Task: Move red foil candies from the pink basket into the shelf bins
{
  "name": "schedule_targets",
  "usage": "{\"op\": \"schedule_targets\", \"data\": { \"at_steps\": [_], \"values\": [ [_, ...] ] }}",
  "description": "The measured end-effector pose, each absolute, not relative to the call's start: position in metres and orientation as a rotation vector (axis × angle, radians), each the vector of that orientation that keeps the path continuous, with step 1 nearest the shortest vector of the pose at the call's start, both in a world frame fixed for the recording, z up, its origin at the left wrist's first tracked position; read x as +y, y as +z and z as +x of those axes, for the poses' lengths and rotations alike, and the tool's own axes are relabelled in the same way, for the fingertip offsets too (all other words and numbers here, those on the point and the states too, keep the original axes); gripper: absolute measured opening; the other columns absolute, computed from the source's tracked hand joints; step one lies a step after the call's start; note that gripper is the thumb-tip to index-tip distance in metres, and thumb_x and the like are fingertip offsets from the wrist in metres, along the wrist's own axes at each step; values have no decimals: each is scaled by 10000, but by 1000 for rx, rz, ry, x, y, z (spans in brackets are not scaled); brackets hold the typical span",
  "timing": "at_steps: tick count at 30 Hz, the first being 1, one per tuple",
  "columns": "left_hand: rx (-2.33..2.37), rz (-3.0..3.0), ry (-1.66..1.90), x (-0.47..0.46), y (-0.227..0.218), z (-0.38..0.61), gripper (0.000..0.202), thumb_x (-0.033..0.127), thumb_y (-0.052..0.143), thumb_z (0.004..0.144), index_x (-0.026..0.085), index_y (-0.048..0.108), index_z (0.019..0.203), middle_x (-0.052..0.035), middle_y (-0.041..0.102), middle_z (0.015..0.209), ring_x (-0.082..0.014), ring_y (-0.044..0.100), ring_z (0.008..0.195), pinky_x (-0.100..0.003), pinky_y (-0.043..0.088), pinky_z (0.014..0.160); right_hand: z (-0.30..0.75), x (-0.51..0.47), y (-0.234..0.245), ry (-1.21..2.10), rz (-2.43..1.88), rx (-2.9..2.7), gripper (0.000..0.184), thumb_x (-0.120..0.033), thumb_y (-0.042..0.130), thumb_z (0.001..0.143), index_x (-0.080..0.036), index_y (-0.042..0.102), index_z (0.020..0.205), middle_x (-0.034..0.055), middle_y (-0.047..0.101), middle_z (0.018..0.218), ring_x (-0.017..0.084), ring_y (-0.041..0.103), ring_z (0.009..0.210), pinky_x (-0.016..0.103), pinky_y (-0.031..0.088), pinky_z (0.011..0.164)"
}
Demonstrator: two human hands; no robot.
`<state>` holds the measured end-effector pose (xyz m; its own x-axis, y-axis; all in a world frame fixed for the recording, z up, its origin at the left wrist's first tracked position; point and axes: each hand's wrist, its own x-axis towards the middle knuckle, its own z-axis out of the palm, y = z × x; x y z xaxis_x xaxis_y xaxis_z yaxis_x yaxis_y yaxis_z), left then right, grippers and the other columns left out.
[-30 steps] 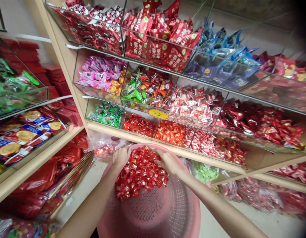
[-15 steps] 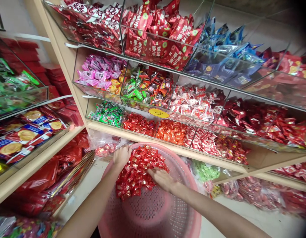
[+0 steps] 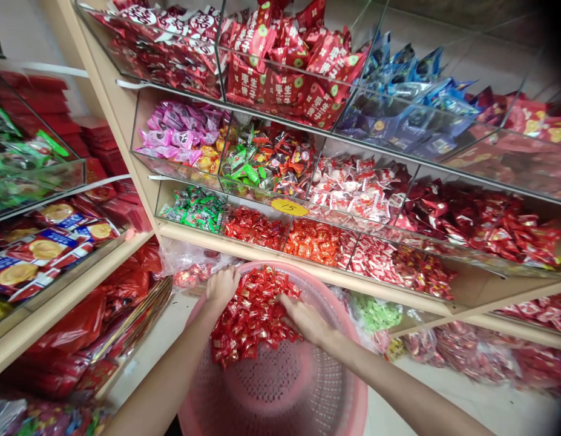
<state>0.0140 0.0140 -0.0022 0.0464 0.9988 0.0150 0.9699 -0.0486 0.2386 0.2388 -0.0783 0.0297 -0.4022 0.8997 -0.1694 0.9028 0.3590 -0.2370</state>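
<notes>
A pink plastic basket (image 3: 348, 378) with a perforated base is tilted in front of me. Red-wrapped candies (image 3: 257, 312) form a heap on its far left side. My left hand (image 3: 223, 286) is closed over the basket's upper left rim, its fingertips partly out of sight. My right hand (image 3: 307, 320) rests against the right side of the candy heap. Its thumb and fingers are apart, with the lower fingers partly hidden among the candies.
Beyond the basket rises a wooden shelf (image 3: 257, 248) with clear bins of wrapped sweets. A yellow price tag (image 3: 290, 207) marks one tier. Packaged cookies (image 3: 48, 248) fill the left shelf. Bagged goods (image 3: 466, 351) lie under the lower right shelf.
My right hand has gone from lying flatter on the candies to a more curved pose, its thumb lifted away from the fingers. My left hand stays at the rim.
</notes>
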Motion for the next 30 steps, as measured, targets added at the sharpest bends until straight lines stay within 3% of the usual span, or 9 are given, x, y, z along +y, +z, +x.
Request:
{"op": "schedule_targets", "data": {
  "at_steps": [5,21,30],
  "values": [
    [2048,2164,276,13,-2,14,515,459,187,876,197,606,1024,-111,677,896,-249,638,819,-338,456,708,275,-61,45,-174,1939,2474,306,-149,441,804,-168,403,1107,71,590,916,196,528,902,284,373,743],
    [2051,2144,255,13,2,15,501,450,210,878,181,596,1049,-126,673,923,-244,638,822,-334,453,708,278,-56,20,-206,1905,2212,345,-15,398,785,-97,456,1116,125,618,958,201,566,912,295,418,752],
    [2066,2163,274,13,0,13,504,445,194,882,185,609,1005,-115,678,867,-248,644,791,-338,457,693,245,-12,80,-56,2052,2370,197,-192,382,880,-142,464,1052,109,607,952,194,586,871,257,395,689]
  ]
}}
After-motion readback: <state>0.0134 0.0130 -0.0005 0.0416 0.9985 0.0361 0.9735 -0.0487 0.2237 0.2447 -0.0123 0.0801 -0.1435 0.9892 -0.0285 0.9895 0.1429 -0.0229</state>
